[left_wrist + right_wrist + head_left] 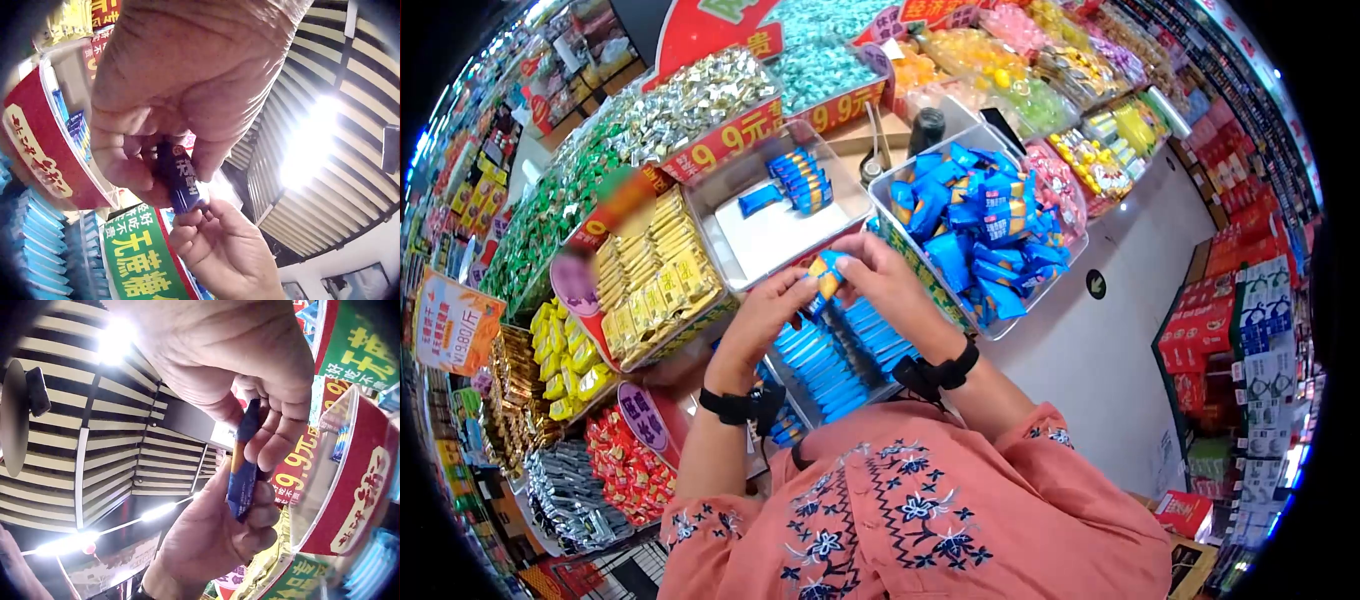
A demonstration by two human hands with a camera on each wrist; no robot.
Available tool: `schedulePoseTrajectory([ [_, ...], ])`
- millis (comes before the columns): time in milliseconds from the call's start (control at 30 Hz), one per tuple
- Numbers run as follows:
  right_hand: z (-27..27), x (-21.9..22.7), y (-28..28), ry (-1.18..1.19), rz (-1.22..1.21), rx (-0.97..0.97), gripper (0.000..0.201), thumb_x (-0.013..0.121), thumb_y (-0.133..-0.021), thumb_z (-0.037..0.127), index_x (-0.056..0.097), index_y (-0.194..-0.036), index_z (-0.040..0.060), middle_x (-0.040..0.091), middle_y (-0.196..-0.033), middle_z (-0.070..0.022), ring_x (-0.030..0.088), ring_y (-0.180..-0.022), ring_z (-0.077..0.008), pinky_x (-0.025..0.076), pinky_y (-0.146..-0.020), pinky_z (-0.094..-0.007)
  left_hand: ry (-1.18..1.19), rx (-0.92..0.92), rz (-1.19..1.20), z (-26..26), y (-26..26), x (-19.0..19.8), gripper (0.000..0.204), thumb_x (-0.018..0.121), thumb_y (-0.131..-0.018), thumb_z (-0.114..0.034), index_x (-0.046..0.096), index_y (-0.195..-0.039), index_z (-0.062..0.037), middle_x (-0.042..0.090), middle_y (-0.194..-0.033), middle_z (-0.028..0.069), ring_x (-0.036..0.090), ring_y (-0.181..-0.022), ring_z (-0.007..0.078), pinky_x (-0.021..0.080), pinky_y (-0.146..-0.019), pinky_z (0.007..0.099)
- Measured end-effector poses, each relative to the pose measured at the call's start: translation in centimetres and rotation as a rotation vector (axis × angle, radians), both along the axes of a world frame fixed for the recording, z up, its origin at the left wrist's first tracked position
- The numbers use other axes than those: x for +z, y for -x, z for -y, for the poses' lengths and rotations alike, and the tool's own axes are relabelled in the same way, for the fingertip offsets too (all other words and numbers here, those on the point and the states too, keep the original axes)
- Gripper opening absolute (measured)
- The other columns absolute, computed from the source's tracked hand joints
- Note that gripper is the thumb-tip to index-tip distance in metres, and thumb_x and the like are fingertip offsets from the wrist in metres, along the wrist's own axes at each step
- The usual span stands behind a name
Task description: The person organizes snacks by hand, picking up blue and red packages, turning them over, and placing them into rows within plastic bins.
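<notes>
Both hands pinch one small blue and orange snack packet (pixel 828 276), one at each end, in front of the chest. My left hand (pixel 771 312) grips its left end between thumb and fingers. The right hand (pixel 892 290) holds the other end. In the right wrist view the packet (pixel 244 459) stands edge-on between the two hands. Just beyond the hands is a clear bin (pixel 730 232) where several matching packets (pixel 808 182) stand in a row at the back and one lies beside them. Below the hands are rows of light-blue packets (pixel 820 365).
To the right, a clear bin (pixel 990 325) is heaped with loose blue packets (pixel 990 225). Yellow packets (pixel 665 290) fill a bin on the left. Tongs (pixel 877 140) and a dark bottle (pixel 927 130) stand behind the bins. Price signs (pixel 725 140) front the candy heaps.
</notes>
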State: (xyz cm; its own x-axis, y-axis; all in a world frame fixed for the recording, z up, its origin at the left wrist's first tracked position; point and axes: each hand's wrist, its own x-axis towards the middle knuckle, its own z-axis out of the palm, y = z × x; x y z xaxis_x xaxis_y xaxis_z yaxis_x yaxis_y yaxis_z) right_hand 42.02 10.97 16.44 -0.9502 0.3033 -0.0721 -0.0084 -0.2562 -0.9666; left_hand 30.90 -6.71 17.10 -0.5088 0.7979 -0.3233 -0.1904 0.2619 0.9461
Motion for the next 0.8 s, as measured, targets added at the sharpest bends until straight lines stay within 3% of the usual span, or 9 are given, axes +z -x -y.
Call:
schedulePoseTrajectory([
  [133,0.0,-0.3,2.1,-0.003,0.026,-0.014,0.024,0.055,-0.1,0.013,0.055,-0.118,-0.0027,0.066,-0.094,-0.0101,0.065,-0.072,-0.0123,0.055,-0.062,-0.0256,0.136,-0.071,-0.213,-0.2,3.3,0.1,0.034,0.061,-0.098,-0.037,0.068,-0.112,-0.0057,0.065,-0.091,-0.0022,0.056,-0.081,0.0073,0.045,-0.071,0.0232],
  [233,0.3,-1.5,4.2,-0.005,-0.028,-0.024,0.023,0.055,-0.1,0.013,0.054,-0.118,-0.0023,0.065,-0.095,-0.0099,0.065,-0.073,-0.013,0.056,-0.062,-0.0259,0.073,-0.207,-0.301,-0.7,6.3,1.3,0.034,0.064,-0.097,-0.03,0.064,-0.118,-0.0036,0.064,-0.101,-0.0016,0.056,-0.089,0.0075,0.047,-0.076,0.0227],
  [333,0.3,-2.4,7.0,0.025,0.005,-0.019,0.026,0.055,-0.098,0.011,0.053,-0.12,-0.0029,0.064,-0.097,-0.01,0.066,-0.076,-0.0137,0.056,-0.065,-0.0262,0.061,-0.299,-0.322,-1.2,10.3,1.0,0.029,0.069,-0.095,-0.026,0.064,-0.115,-0.0052,0.064,-0.1,-0.0015,0.058,-0.09,0.0075,0.049,-0.078,0.0255],
  [367,0.4,-2.6,8.1,0.004,-0.012,-0.051,0.027,0.055,-0.097,0.011,0.052,-0.12,-0.0031,0.064,-0.097,-0.0106,0.067,-0.077,-0.0144,0.057,-0.065,-0.0268,0.154,-0.321,-0.435,-1.4,12.1,0.7,0.028,0.071,-0.093,-0.024,0.064,-0.112,-0.0047,0.065,-0.098,-0.0008,0.059,-0.09,0.0074,0.05,-0.08,0.0259],
  [467,0.6,-3.5,12.1,-0.073,-0.027,-0.117,0.031,0.056,-0.094,0.011,0.052,-0.121,-0.0037,0.064,-0.098,-0.0125,0.067,-0.079,-0.0166,0.057,-0.066,-0.0284,0.143,-0.254,-0.453,-2.2,17.1,1.1,0.027,0.073,-0.09,-0.023,0.064,-0.108,-0.0051,0.065,-0.093,0.0002,0.06,-0.084,0.0079,0.05,-0.076,0.0262],
  [567,-0.4,-5.6,17.2,-0.173,0.061,-0.069,0.033,0.056,-0.089,0.01,0.054,-0.118,-0.0061,0.064,-0.097,-0.0149,0.068,-0.082,-0.0204,0.058,-0.065,-0.0323,0.437,-0.143,-0.901,-3.0,23.2,-0.1,0.049,0.081,-0.076,-0.036,0.064,-0.108,-0.0034,0.07,-0.092,0.0124,0.067,-0.083,0.0213,0.053,-0.076,0.0341],
  [600,-0.4,-6.0,18.7,-0.125,0.114,-0.027,0.033,0.057,-0.09,0.011,0.054,-0.118,-0.006,0.063,-0.101,-0.0145,0.068,-0.085,-0.022,0.059,-0.068,-0.0334,0.518,-0.146,-0.995,-3.3,25.6,-1.7,0.05,0.08,-0.077,-0.036,0.064,-0.11,-0.0026,0.07,-0.095,0.0157,0.069,-0.087,0.0288,0.053,-0.078,0.038],
  [667,-0.6,-6.9,21.6,-0.032,0.219,0.055,0.032,0.057,-0.093,0.011,0.053,-0.119,-0.006,0.062,-0.108,-0.0139,0.069,-0.09,-0.0252,0.06,-0.072,-0.0356,0.669,-0.17,-1.106,-4.1,26.6,-1.9,0.048,0.076,-0.08,-0.034,0.064,-0.113,-0.0015,0.071,-0.104,0.0203,0.069,-0.098,0.0349,0.053,-0.082,0.0424],
  [800,-1.1,-9.9,26.3,0.327,0.359,-0.004,0.022,0.06,-0.09,0.009,0.054,-0.108,-0.0018,0.057,-0.091,-0.0111,0.067,-0.08,-0.0262,0.063,-0.073,-0.0437,0.839,-0.28,-1.201,-5.3,29.3,-5.9,0.043,0.068,-0.085,-0.033,0.065,-0.115,-0.0011,0.069,-0.113,0.0232,0.066,-0.107,0.0376,0.053,-0.088,0.0455],
])
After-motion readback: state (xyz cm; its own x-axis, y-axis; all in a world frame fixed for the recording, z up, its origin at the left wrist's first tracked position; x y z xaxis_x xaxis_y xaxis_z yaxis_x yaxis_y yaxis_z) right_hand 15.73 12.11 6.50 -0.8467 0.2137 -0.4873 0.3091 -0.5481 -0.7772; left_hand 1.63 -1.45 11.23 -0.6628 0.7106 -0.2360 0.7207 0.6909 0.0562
